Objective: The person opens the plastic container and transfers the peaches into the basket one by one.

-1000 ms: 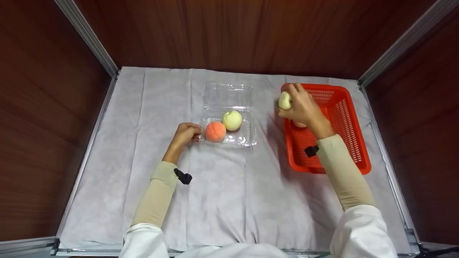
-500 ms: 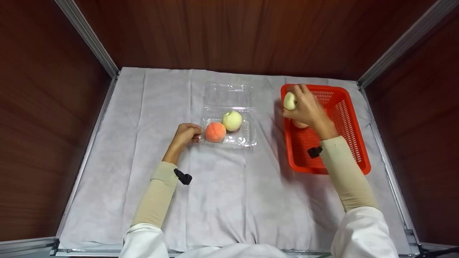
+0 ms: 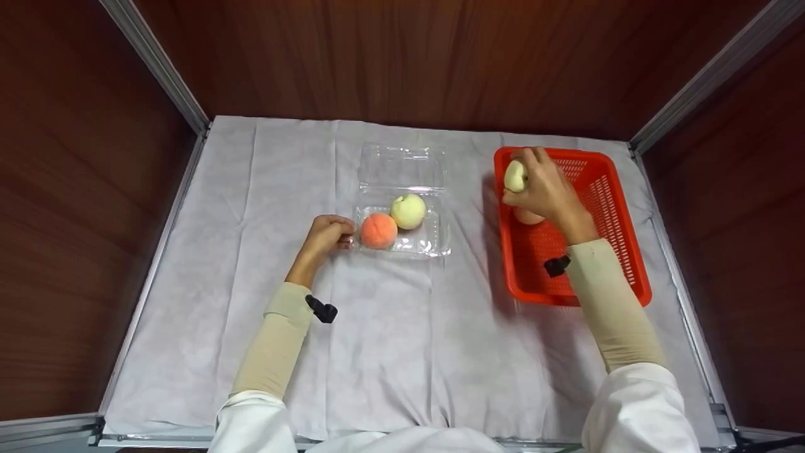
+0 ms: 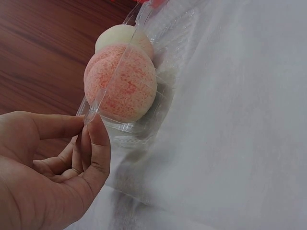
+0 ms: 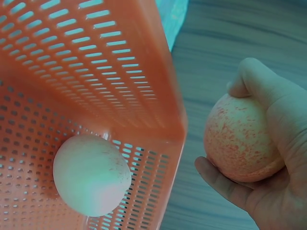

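A loose white top (image 3: 412,441), creased along its left sleeve (image 3: 255,423) and right sleeve (image 3: 638,409), gives way to a snug beige left arm sleeve (image 3: 270,345) and a matching right arm sleeve (image 3: 613,308). A small, blocky left wrist camera (image 3: 322,310) and right wrist camera (image 3: 556,266), both black, jut from the inner edges.

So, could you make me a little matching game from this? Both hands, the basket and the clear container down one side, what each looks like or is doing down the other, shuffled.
1. Left hand
2. Right hand
3. Basket
4. Container

A. Red in the head view, with slotted walls
B. See-through, with two peaches inside and its lid open
C. Pinching a clear plastic edge
D. Fingers curled round one peach

Pairs: 1-C, 2-D, 3-A, 4-B
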A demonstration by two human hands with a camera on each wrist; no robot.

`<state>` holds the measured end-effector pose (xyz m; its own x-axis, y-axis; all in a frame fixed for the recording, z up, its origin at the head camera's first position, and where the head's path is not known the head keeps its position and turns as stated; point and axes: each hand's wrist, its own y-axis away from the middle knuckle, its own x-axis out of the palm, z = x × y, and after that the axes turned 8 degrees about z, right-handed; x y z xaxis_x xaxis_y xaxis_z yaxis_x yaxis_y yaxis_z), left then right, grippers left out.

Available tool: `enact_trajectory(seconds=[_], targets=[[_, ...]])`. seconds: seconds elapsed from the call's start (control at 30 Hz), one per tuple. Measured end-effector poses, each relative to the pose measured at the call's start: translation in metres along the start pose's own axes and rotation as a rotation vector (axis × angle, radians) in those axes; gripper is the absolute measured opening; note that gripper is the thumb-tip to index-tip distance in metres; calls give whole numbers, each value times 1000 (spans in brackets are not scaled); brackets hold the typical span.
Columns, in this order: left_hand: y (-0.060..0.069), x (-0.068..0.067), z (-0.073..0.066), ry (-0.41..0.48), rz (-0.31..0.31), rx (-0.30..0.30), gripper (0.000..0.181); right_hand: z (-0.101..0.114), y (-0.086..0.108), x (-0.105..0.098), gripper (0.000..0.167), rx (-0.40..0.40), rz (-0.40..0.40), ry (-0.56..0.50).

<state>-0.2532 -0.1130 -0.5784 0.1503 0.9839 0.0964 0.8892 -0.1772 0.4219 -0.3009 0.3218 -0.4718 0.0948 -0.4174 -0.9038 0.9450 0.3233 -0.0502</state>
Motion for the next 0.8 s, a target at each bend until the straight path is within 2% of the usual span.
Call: enact_trajectory(seconds=[0.3,0.8], targets=[[0,0,-1,-18,-4,-3,33,-7,3,-1,62,-9,-16,-3],[-1,-1,-2,-20,-5,5,34,-15,5,-2,69,12,-7,8]])
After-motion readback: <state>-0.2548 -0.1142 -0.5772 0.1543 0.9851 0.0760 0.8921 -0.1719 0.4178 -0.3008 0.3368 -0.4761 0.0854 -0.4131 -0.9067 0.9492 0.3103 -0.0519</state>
